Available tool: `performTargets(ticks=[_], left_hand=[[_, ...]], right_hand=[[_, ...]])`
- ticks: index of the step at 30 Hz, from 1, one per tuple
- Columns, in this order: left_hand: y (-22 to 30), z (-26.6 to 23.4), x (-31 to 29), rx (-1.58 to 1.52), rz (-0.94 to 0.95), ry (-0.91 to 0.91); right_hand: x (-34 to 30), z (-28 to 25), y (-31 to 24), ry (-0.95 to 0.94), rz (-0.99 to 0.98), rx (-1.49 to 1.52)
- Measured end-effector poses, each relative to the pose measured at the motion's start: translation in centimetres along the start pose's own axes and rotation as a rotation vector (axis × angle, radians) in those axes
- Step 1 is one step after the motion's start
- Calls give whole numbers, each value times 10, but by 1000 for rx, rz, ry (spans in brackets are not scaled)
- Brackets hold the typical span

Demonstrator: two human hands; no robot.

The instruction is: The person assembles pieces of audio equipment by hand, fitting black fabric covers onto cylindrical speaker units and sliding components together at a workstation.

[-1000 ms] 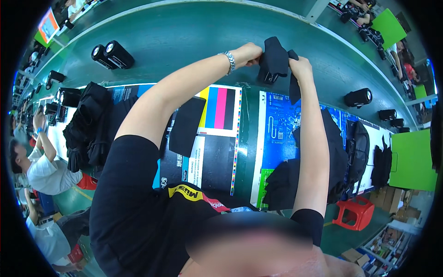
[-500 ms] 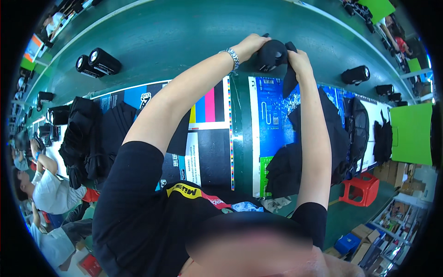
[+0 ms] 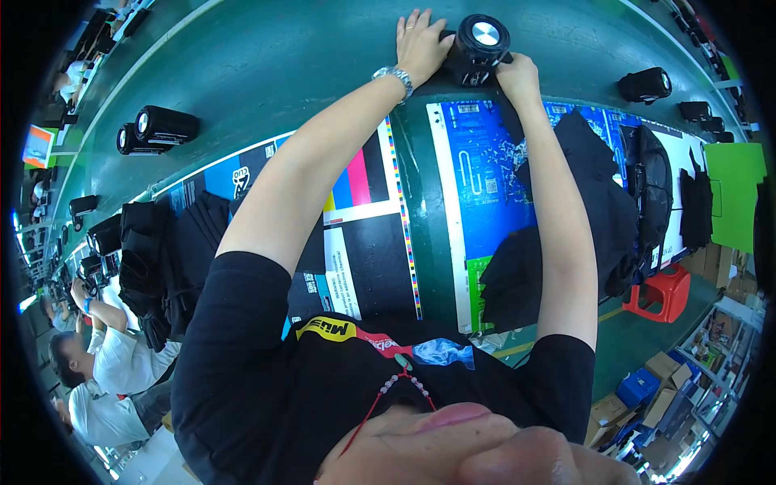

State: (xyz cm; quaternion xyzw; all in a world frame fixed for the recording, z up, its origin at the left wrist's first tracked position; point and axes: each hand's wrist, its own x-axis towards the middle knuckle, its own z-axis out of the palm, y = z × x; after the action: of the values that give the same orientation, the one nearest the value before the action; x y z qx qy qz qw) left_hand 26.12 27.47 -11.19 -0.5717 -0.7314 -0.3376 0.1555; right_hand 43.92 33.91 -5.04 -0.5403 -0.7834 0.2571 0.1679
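Observation:
A black cylindrical speaker [image 3: 477, 61] with a round silver end facing up sits tilted on the green belt at the far side. My left hand [image 3: 423, 50] lies just left of it, fingers spread and pointing away, the thumb side close to a dark tab at the speaker's side. On the speaker's right, my right hand [image 3: 518, 79] has its fingers curled around what looks like a black strap [image 3: 508, 117], which hangs down toward the blue printed sheet. The fingertips of the right hand are partly hidden against the speaker.
Black fabric pieces lie in piles at left [image 3: 166, 267] and right [image 3: 558, 259] on printed sheets [image 3: 477, 174]. More black cylinders stand on the belt, a pair at left [image 3: 166, 128] and one at right [image 3: 645, 85]. A red stool [image 3: 663, 293] stands at right; co-workers [image 3: 121, 372] sit at left.
The speaker has moved farther away, and its silver end now faces up. My left hand has gone from curled fingers to spread ones. My right hand has moved away along with the speaker.

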Motion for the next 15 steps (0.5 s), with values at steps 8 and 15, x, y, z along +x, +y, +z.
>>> performTargets(ticks=[8, 15], left_hand=[[56, -77, 28, -1956, -764, -200], [34, -138, 28, -2351, -827, 77]], right_hand=[[-26, -1, -39, 203, 77, 409], [-97, -17, -88, -77, 161, 1432]])
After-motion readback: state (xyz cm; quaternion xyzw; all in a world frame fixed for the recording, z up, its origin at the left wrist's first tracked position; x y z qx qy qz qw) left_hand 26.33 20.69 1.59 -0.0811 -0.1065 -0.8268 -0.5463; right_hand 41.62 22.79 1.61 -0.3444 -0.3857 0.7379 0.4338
